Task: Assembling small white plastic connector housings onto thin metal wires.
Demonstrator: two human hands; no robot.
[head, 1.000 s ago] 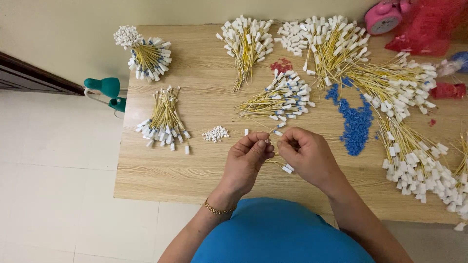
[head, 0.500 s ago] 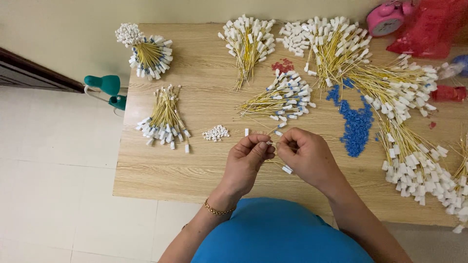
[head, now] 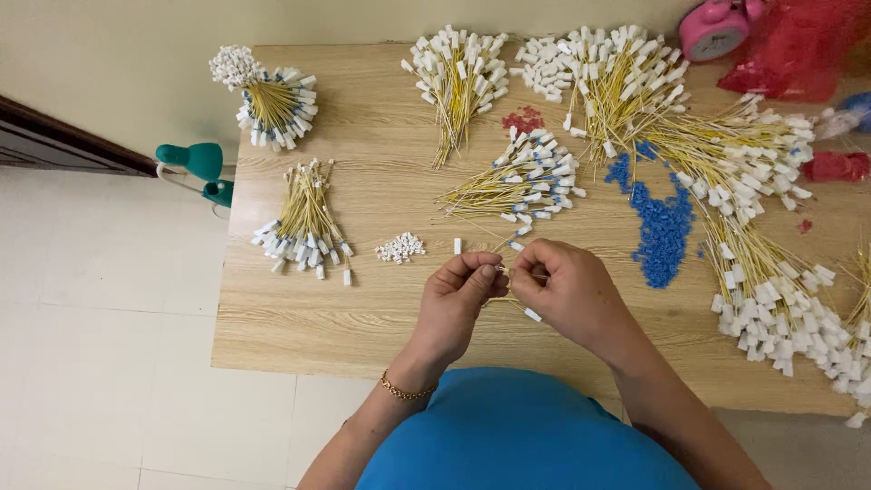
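**Both hands pinch one yellow wire at the front of the surface**

Down on the wooden surface (head: 299, 327), and it is crowded. Landmark: the blue bead pile (head: 662, 222), right of centre. The biggest thing is the long sweep of yellow wires with white plugs (head: 771, 272), running just right of that pile toward the near right edge. Behind the pile, at the back, a red mesh bag (head: 798, 45) and a pink round clock (head: 712, 27). Left of the pile, a fanned wire bundle (head: 522, 177), and well left of that a smaller bundle (head: 304, 222) near the left edge. A small heap of white caps (head: 400, 247) sits between those two bundles.

Now the hands, left of the pile and nearer the person. Left hand (head: 454, 304), fingers pressed together at the tips, pinching a thin yellow wire (head: 510, 272). Right hand (head: 572, 295) meets it, thumb and forefinger closed on the same wire; a white plug (head: 533, 315) pokes out beneath that hand. A gold bracelet (head: 404, 390) shows on the left wrist.
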